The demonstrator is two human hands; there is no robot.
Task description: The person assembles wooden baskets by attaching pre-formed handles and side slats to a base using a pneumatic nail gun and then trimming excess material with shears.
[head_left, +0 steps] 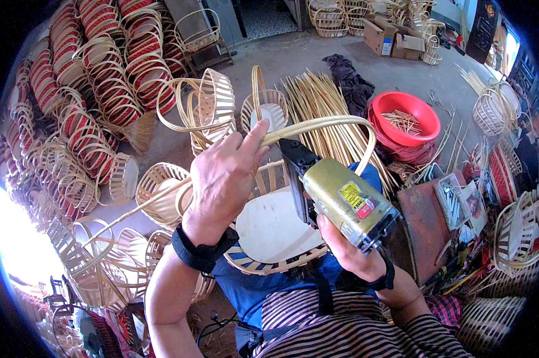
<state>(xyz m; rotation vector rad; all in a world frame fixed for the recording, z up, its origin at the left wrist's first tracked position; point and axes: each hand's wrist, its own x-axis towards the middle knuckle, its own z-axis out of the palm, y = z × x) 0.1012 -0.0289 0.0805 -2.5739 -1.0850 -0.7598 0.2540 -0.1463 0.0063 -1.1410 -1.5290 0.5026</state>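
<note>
While the left hand (222, 176) pinches a long pale cane strip (326, 123) between thumb and fingers, bending it into an arch, the right hand (348, 250) is wrapped tight around the grip of a yellow-bodied nail gun (341, 197). Item, nail gun: black nose pointing up and away toward the strip just right of the left thumb; on its flank, a small rectangular yellow label with a red patch, print too small to make out. Item, unfinished basket (272, 230): pale flat base with blue-and-natural woven rim, lying directly below and between both hands, on the person's lap. Item, cane strip: one end runs down-left past the left wrist, the other curves over the gun and drops behind it. Item, red plastic basin (405, 116): beyond and right of the right hand, holding short sticks. Item, bundle of straight cane rods (320, 110): on the floor beyond the gun. Item, two brown cardboard cartons (392, 39): far beyond the right hand, one with a blue-and-white side label. Item, stacked red-banded baskets (102, 71): far left of the left hand. Item, plain handled baskets (207, 110): just beyond the left hand. Item, low brown bench (421, 224): right of the right hand, carrying small flat packets with red-and-white printed faces.
</note>
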